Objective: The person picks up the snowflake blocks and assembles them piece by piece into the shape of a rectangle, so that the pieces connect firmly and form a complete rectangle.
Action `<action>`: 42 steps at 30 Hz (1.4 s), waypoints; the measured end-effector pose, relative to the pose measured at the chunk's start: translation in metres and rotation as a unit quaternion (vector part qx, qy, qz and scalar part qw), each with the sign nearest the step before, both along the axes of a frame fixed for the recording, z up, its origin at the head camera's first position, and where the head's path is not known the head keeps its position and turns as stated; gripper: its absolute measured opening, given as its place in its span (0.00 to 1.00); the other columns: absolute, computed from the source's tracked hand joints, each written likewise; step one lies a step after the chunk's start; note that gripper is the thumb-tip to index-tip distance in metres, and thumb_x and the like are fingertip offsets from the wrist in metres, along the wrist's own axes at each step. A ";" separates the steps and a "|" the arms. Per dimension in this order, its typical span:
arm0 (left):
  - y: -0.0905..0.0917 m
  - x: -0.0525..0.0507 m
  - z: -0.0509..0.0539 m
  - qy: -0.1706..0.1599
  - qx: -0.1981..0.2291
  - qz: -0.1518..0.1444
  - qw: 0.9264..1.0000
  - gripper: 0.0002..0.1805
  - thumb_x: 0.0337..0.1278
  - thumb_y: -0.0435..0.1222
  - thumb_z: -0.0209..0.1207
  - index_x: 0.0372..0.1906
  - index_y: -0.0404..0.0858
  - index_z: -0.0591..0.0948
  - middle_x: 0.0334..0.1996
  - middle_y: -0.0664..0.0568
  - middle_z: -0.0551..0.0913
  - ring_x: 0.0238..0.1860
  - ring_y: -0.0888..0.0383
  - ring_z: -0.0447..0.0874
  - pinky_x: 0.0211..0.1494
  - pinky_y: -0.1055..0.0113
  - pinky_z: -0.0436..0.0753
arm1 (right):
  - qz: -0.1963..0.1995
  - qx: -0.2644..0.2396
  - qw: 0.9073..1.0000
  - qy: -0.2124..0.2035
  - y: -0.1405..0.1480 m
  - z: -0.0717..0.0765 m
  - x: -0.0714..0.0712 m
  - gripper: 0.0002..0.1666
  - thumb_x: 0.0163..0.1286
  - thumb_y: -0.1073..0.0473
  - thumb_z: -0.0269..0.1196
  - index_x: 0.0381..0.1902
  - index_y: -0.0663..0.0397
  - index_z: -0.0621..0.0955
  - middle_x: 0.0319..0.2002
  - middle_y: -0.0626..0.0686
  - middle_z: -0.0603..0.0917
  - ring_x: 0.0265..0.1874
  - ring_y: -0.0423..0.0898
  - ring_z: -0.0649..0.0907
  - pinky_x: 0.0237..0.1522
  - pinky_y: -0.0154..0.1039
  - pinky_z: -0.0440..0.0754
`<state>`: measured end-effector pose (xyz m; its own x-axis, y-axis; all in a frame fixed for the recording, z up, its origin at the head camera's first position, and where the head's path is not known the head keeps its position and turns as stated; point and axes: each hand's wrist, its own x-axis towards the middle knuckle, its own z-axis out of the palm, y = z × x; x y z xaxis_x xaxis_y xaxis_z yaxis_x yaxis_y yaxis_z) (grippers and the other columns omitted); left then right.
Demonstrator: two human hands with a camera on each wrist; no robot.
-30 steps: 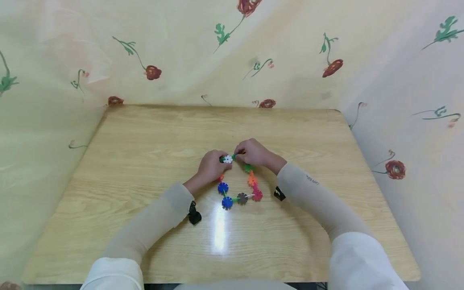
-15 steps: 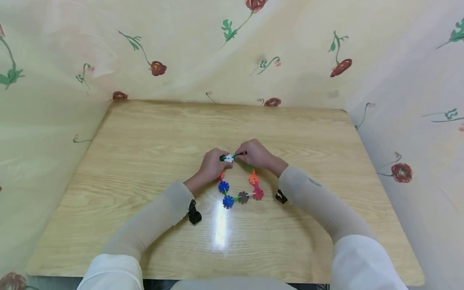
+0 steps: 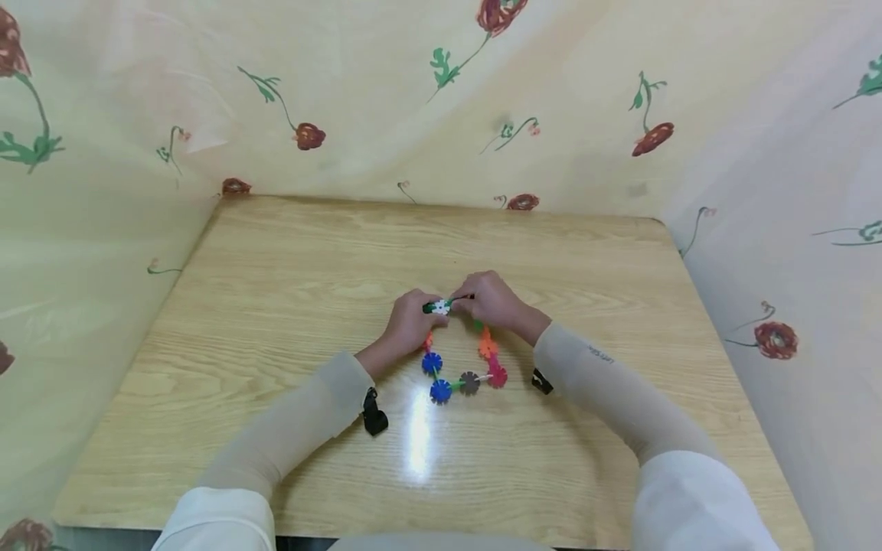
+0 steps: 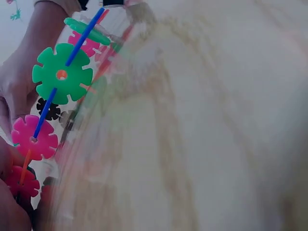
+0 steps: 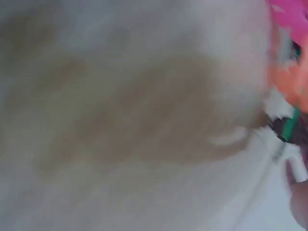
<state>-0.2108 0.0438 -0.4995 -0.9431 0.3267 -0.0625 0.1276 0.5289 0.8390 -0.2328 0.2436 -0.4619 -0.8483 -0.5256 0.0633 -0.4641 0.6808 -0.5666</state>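
Observation:
Notched plastic discs, joined edge to edge, form a chain looping on the table. My left hand [image 3: 409,317] pinches the far end of it beside a white disc [image 3: 441,307] and a dark green piece. Close by, my right hand [image 3: 491,297] pinches a dark disc seen edge-on, next to a green one at the white disc's right. Nearer me hang blue discs [image 3: 441,392], a grey disc [image 3: 470,383], a pink disc [image 3: 498,376] and an orange disc [image 3: 488,348]. The left wrist view shows a green disc [image 4: 62,73] up close. Fingers hide part of the joint.
The wooden table [image 3: 331,252] extends around the hands, with a bright light reflection in front of the chain. Flowered sheeting [image 3: 372,99] stands behind and at both sides. Black straps [image 3: 374,413] hang at the wrists.
The head view has shifted slightly. Both hands stay together on the chain, and the right fingers have turned a little, so more of the dark disc edge shows between them.

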 end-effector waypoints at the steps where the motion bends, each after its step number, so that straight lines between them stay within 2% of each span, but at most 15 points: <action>1: 0.000 0.000 0.000 -0.001 -0.004 -0.001 1.000 0.25 0.57 0.39 0.72 0.58 0.34 0.84 0.44 0.47 0.81 0.45 0.53 0.78 0.49 0.60 0.81 | -0.022 0.007 0.999 -0.022 0.002 0.003 -0.001 0.10 0.69 0.61 0.69 0.45 0.59 0.89 0.40 0.54 0.90 0.38 0.47 0.86 0.46 0.45 0.85; 4: 0.000 0.000 -0.001 -0.009 -0.009 0.004 1.000 0.25 0.58 0.39 0.72 0.60 0.35 0.83 0.47 0.46 0.82 0.49 0.51 0.79 0.53 0.58 0.82 | -0.104 0.040 0.991 -0.078 0.013 0.012 -0.005 0.15 0.73 0.57 0.65 0.50 0.61 0.87 0.45 0.56 0.88 0.42 0.50 0.85 0.46 0.47 0.85; 8: 0.000 0.001 -0.001 -0.022 -0.014 0.017 1.000 0.25 0.58 0.39 0.72 0.60 0.36 0.83 0.50 0.45 0.82 0.52 0.49 0.79 0.56 0.56 0.82 | -0.181 0.034 0.967 -0.176 0.026 0.014 -0.004 0.14 0.72 0.61 0.61 0.47 0.64 0.86 0.40 0.59 0.88 0.35 0.50 0.85 0.38 0.43 0.85; 11: 0.002 0.001 0.000 -0.020 -0.018 0.013 1.000 0.25 0.59 0.39 0.71 0.60 0.36 0.82 0.50 0.45 0.81 0.53 0.49 0.79 0.57 0.56 0.81 | -0.206 -0.028 0.942 -0.263 0.029 0.010 -0.001 0.13 0.72 0.63 0.61 0.48 0.67 0.85 0.37 0.60 0.87 0.31 0.48 0.86 0.34 0.39 0.87; 14: 0.004 0.001 -0.001 -0.021 -0.020 0.006 1.000 0.26 0.59 0.39 0.71 0.61 0.35 0.82 0.51 0.44 0.81 0.53 0.49 0.79 0.58 0.56 0.81 | -0.214 -0.081 0.924 -0.307 0.030 0.004 0.000 0.14 0.73 0.63 0.62 0.49 0.67 0.85 0.36 0.58 0.87 0.29 0.46 0.85 0.32 0.37 0.87; 16: 0.005 0.001 -0.001 -0.025 -0.019 0.006 0.999 0.26 0.59 0.39 0.71 0.61 0.35 0.82 0.52 0.44 0.81 0.54 0.49 0.79 0.59 0.56 0.81 | -0.217 -0.100 0.917 -0.319 0.029 0.001 0.001 0.13 0.73 0.63 0.62 0.50 0.66 0.85 0.35 0.57 0.87 0.28 0.45 0.84 0.30 0.35 0.86; 20: 0.006 0.002 -0.002 -0.027 -0.019 0.010 0.999 0.26 0.59 0.39 0.71 0.61 0.35 0.82 0.52 0.44 0.81 0.54 0.49 0.79 0.59 0.55 0.81 | -0.222 -0.113 0.911 -0.328 0.028 -0.003 0.001 0.13 0.73 0.62 0.63 0.50 0.64 0.86 0.33 0.55 0.87 0.26 0.44 0.83 0.28 0.34 0.84; 27: 0.007 0.001 0.001 -0.010 -0.024 0.016 1.000 0.25 0.57 0.38 0.72 0.59 0.34 0.83 0.49 0.44 0.82 0.51 0.49 0.80 0.56 0.57 0.82 | -0.232 -0.134 0.906 -0.328 0.029 -0.003 0.000 0.14 0.73 0.62 0.64 0.51 0.65 0.85 0.32 0.56 0.88 0.27 0.44 0.85 0.29 0.34 0.85; 32: 0.007 0.001 0.002 -0.005 -0.028 0.015 0.999 0.26 0.56 0.38 0.73 0.59 0.33 0.82 0.50 0.43 0.82 0.52 0.48 0.80 0.57 0.56 0.81 | -0.231 -0.145 0.906 -0.323 0.027 -0.004 0.001 0.14 0.72 0.62 0.65 0.51 0.67 0.86 0.32 0.56 0.89 0.26 0.44 0.86 0.30 0.35 0.86; 39: 0.010 0.001 0.002 -0.014 -0.037 0.019 0.999 0.26 0.56 0.37 0.73 0.59 0.33 0.82 0.51 0.43 0.82 0.54 0.48 0.80 0.59 0.56 0.81 | -0.240 -0.195 0.888 -0.341 0.024 -0.005 0.003 0.13 0.70 0.67 0.65 0.50 0.71 0.85 0.30 0.57 0.89 0.22 0.41 0.85 0.29 0.33 0.87; 42: 0.011 0.000 0.004 -0.014 -0.041 0.017 0.999 0.26 0.56 0.37 0.73 0.60 0.33 0.82 0.51 0.43 0.82 0.54 0.48 0.79 0.59 0.56 0.81 | -0.241 -0.207 0.887 -0.337 0.024 -0.006 0.004 0.13 0.70 0.67 0.65 0.49 0.73 0.85 0.30 0.57 0.89 0.22 0.41 0.85 0.29 0.33 0.87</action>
